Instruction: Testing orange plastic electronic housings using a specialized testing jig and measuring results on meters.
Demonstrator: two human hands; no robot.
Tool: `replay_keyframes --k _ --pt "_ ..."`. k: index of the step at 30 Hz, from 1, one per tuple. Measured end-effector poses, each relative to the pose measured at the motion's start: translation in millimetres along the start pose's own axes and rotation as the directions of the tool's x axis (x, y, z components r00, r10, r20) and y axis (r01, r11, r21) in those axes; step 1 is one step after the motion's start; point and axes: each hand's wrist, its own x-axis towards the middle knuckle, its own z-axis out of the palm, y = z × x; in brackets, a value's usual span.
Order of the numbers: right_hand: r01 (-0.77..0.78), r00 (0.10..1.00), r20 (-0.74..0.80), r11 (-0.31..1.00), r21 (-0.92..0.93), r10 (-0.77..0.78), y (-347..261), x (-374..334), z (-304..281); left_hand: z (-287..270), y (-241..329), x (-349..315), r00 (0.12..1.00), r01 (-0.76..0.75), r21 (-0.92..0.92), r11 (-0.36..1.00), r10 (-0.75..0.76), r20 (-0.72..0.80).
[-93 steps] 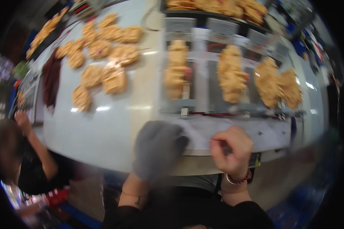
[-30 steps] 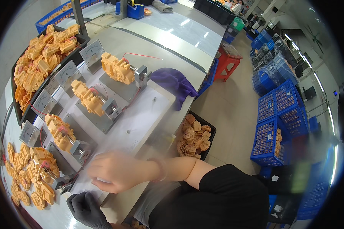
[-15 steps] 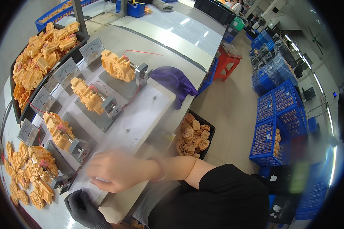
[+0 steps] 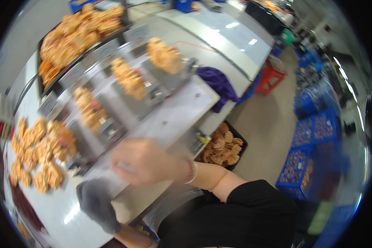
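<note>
My left hand (image 4: 97, 202), in a dark grey glove, is over the front edge of the white table near the closest test fixture. Its fingers are smeared by motion. My bare right hand (image 4: 138, 162) hovers over the front of a white board (image 4: 186, 108), a bracelet on its wrist; blur hides whether anything is in its fingers. Several metal fixtures stand in a row on the board, each bearing a yellow-orange plastic housing (image 4: 129, 78) with a dial meter (image 4: 136, 37) behind it. The nearest housing (image 4: 62, 140) sits left of my hands. Loose yellow-orange housings (image 4: 47, 175) lie beside it.
A black bin (image 4: 126, 35) heaped with housings stands at the back left. A purple cloth (image 4: 219, 87) hangs over the board's right end. On the floor are another black bin (image 4: 240, 144) of parts, a red stool (image 4: 272, 76) and blue crates (image 4: 295, 165).
The view has swung, so the bench appears shifted right and up and is blurred. My right hand stays at the board's front; the gloved left hand stays near the table edge.
</note>
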Motion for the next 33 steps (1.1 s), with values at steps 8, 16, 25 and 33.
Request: replay_keyframes --k 8,16,25,33 --pt "-0.039 0.998 0.055 0.978 0.204 0.028 -29 18 37 -47 3 42 0.985 -0.008 0.065 0.998 0.019 -0.170" --pt "-0.164 0.965 0.256 0.880 0.446 0.050 -31 18 55 -53 32 123 0.905 0.013 0.155 0.988 -0.077 0.418" --pt "-0.100 0.982 0.189 0.881 0.463 0.012 -35 13 63 -79 46 179 0.884 -0.036 0.320 0.947 -0.119 0.453" --pt "-0.063 0.984 0.177 0.898 0.435 -0.017 -33 21 59 -59 32 136 0.919 -0.202 0.438 0.876 0.015 0.394"
